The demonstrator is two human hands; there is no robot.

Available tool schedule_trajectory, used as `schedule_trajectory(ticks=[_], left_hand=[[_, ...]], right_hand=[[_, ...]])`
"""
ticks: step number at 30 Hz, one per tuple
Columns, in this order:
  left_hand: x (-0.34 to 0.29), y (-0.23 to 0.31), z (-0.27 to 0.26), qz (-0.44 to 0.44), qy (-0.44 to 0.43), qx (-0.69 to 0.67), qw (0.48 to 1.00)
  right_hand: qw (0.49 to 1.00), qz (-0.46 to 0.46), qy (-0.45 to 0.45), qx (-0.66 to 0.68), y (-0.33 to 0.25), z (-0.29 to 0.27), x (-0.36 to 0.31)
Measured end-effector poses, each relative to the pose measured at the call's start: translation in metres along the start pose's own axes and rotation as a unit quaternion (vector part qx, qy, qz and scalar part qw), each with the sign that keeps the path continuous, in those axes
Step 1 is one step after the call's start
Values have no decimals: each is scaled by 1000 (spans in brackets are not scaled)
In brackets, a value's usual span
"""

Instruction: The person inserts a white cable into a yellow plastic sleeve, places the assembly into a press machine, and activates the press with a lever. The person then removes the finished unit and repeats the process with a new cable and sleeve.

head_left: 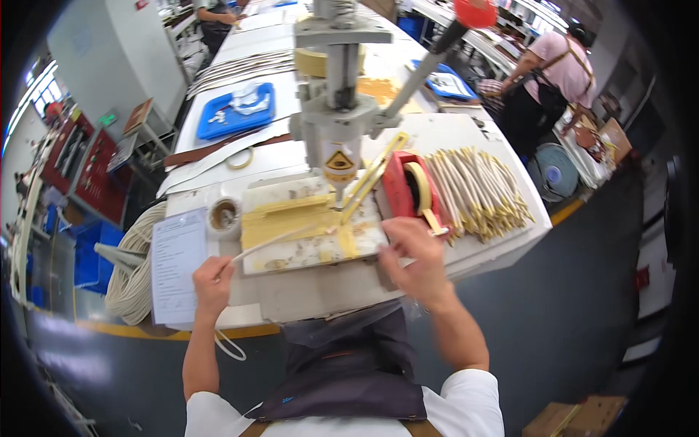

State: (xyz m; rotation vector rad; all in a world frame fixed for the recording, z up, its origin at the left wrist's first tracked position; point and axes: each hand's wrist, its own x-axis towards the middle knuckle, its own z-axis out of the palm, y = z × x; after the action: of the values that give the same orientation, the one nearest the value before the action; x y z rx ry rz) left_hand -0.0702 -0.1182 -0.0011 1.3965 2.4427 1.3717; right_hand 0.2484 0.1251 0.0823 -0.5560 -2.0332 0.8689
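My left hand point(212, 285) is closed in a pinch on a white cord point(280, 239). From my fingers the cord runs up and right over a work plate point(280, 262) patched with yellow tape, to beneath the tip of a grey hand press point(339, 142). A loop of white cord point(231, 349) hangs below my left forearm. Right of the plate, my right hand point(416, 261) hovers with bent fingers apart, slightly blurred, and I see nothing in it. Just beyond it stands a red tape dispenser point(399, 191) with a pale yellow roll, its tape end near my fingers.
Cut white cords with yellow ends point(477, 189) lie piled at right. A printed sheet point(177, 269), a small round container point(224, 215) and a cord coil point(135, 269) are at left. Farther back are a blue tray point(237, 113) and a co-worker point(557, 73). The press lever point(429, 62) juts up right.
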Motion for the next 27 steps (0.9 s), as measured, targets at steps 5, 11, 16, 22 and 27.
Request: schedule_trajectory(ticks=[5, 11, 16, 22, 27], left_hand=[[-39, 36, 5, -189, -57, -344, 918], [-85, 110, 52, -269, -252, -571, 734], [-95, 144, 70, -297, -310, -649, 629], [-80, 151, 73, -309, -280, -569, 709], [-61, 151, 73, -281, -241, -492, 788]], right_hand=[[963, 156, -62, -213, 27, -90, 35], [890, 419, -177, -32, 32, -98, 62], [845, 489, -98, 192, 20, -101, 48], [838, 413, 3, 356, 36, -102, -2], [895, 327, 80, 295, 55, -76, -49]])
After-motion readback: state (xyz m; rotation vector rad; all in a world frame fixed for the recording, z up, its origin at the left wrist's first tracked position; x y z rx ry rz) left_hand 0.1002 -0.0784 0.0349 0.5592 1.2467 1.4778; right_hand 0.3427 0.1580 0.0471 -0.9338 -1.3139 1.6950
